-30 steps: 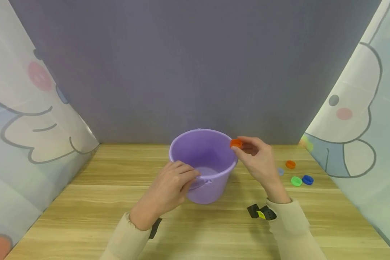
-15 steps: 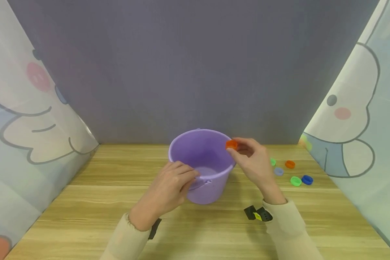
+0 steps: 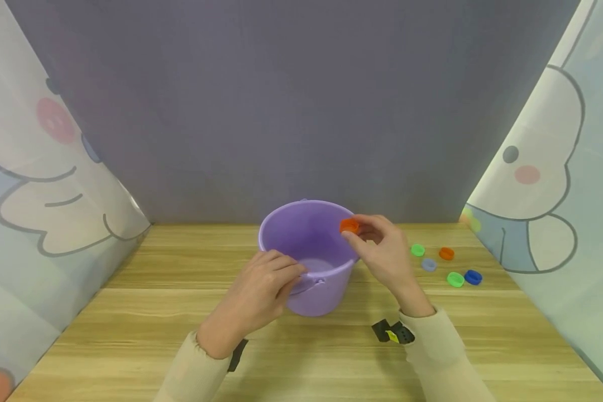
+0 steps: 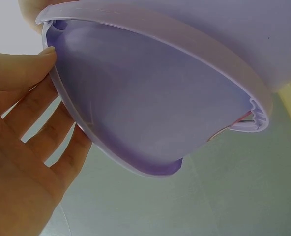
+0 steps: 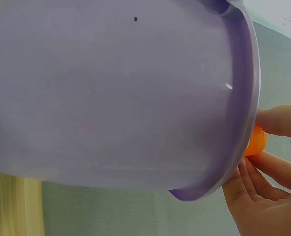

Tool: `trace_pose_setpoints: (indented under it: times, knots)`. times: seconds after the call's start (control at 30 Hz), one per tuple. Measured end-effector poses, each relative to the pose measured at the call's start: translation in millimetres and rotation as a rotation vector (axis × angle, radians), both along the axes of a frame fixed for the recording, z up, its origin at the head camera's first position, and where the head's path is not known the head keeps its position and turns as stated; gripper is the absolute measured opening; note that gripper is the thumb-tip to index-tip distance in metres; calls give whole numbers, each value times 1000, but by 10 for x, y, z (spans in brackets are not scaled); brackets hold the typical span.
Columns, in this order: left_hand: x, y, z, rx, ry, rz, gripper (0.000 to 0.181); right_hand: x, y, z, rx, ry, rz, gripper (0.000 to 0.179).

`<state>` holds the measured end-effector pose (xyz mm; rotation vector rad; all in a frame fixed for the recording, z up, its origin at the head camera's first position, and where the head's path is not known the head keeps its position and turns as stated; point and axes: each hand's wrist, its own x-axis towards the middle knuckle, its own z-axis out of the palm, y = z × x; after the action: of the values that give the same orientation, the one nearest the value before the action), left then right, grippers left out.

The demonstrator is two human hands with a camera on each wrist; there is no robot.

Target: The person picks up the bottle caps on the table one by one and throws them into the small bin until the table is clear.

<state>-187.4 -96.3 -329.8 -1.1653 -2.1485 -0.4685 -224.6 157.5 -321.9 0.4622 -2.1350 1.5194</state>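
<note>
A purple bucket [image 3: 324,298] stands upright on the wooden table in the head view, its handle hanging down at the front. My left hand [image 3: 261,287] grips the near left part of its rim; in the left wrist view the thumb and fingers lie at the purple edge. Between thumb and fingers, my right hand [image 3: 384,254] pinches an orange bottle cap [image 3: 349,225] over the bucket's right rim. From the right wrist the same orange cap [image 5: 257,141] appears just beyond the rim. The bottom of the bucket shows only in part.
Right of the bucket lie several loose caps: a green cap [image 3: 417,250], another orange cap [image 3: 446,253], a pale blue cap [image 3: 429,264], a second green cap [image 3: 455,280] and a dark blue cap [image 3: 473,277]. A dark panel [image 3: 301,111] stands behind the table [image 3: 191,312].
My right hand has moved left with the orange cap, from the bucket's right edge to over its opening. The far green cap has come into sight. My left hand keeps its hold.
</note>
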Motion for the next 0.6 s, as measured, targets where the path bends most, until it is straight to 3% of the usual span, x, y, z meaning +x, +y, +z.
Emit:
trace_pose_setpoints:
  times: [0.6]
  knots:
    - [-9,1,-4,-3,1,13,21,-3,-61,-34,14,35,19,33]
